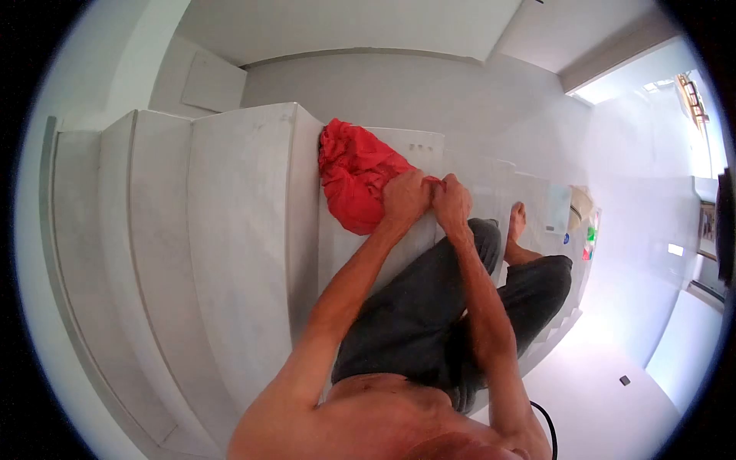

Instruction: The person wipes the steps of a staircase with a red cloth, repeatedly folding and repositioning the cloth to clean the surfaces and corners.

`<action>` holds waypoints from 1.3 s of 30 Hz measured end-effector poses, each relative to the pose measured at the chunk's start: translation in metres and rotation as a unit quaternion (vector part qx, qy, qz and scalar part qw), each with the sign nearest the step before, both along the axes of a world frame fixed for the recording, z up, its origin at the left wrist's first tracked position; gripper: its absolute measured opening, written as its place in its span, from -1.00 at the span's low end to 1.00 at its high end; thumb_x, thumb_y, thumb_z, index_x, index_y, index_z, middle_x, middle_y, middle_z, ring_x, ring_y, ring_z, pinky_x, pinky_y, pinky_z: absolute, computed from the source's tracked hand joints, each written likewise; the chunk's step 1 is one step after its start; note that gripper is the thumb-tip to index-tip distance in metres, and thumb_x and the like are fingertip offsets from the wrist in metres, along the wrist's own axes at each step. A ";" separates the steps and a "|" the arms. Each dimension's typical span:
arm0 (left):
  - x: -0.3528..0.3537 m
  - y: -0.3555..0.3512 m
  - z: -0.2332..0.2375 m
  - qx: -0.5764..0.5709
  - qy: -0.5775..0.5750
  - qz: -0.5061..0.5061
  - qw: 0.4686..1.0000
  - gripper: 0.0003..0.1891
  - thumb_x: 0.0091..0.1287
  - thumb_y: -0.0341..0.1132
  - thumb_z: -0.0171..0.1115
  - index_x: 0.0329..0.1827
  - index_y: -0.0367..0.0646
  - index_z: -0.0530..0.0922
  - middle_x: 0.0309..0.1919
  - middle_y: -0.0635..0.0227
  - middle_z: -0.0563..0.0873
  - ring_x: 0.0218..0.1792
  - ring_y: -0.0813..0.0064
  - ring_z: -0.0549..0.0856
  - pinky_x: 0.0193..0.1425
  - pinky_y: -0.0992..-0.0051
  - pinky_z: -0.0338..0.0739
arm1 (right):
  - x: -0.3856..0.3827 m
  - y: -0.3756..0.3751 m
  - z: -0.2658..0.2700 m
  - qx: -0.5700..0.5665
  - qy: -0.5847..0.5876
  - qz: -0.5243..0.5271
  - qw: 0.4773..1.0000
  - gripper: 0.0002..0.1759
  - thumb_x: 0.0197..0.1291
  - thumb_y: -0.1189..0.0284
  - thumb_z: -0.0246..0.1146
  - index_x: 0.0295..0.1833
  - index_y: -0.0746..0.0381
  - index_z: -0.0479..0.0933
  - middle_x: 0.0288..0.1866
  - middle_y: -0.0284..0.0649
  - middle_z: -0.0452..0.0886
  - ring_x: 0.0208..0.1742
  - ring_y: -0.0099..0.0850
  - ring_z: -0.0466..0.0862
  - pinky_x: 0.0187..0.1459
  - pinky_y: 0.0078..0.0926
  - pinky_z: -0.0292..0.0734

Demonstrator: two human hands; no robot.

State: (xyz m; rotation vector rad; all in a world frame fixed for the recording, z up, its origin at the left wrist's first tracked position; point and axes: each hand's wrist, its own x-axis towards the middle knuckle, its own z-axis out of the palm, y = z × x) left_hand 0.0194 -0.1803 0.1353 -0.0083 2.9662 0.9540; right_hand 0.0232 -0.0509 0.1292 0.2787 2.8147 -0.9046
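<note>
A crumpled red cloth (353, 176) lies on a white stair tread (253, 199). My left hand (405, 198) is closed on the cloth's near edge. My right hand (452, 203) is right beside it, touching it, with a small fold of the red cloth pinched between its fingers. Both forearms reach out from my bare torso over my knees, which are in dark trousers (414, 314). Most of the cloth bunches up beyond the left hand.
White marble steps (153, 230) fill the left side, tilted in this view. My bare foot (517, 222) rests on a lower step. Small coloured containers (590, 239) stand farther off. A black cable (543, 425) and a small dark object (625, 379) are on the floor.
</note>
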 end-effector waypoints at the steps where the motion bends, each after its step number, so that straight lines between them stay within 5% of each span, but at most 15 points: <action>1: 0.002 0.001 -0.001 -0.009 -0.008 0.005 1.000 -0.79 0.31 -0.24 0.18 -0.39 -0.19 0.56 -0.41 0.02 0.68 -0.31 -0.08 0.69 -0.23 -0.04 0.52 | 0.003 0.001 -0.001 -0.013 0.000 -0.012 1.000 -0.74 0.30 0.29 0.19 -0.21 0.30 0.50 -0.34 0.19 0.67 -0.22 0.21 0.68 -0.18 0.11 0.52; 22: -0.071 0.010 -0.003 -0.006 -0.062 0.116 0.991 -0.75 0.38 -0.19 0.16 -0.29 -0.23 0.56 -0.29 -0.05 0.72 -0.21 -0.17 0.69 -0.13 -0.08 0.49 | -0.094 -0.021 0.011 0.003 0.009 -0.066 0.998 -0.78 0.28 0.38 0.14 -0.25 0.33 0.57 -0.29 0.18 0.70 -0.16 0.17 0.72 -0.08 0.09 0.59; 39: -0.030 0.003 0.017 -0.006 -0.149 0.103 0.983 -0.72 0.35 -0.16 0.22 -0.29 -0.27 0.58 -0.29 -0.07 0.73 -0.15 -0.17 0.70 -0.08 -0.08 0.50 | -0.037 -0.024 0.009 -0.010 -0.047 -0.056 0.997 -0.72 0.30 0.32 0.13 -0.24 0.33 0.60 -0.29 0.16 0.69 -0.21 0.15 0.71 -0.13 0.09 0.58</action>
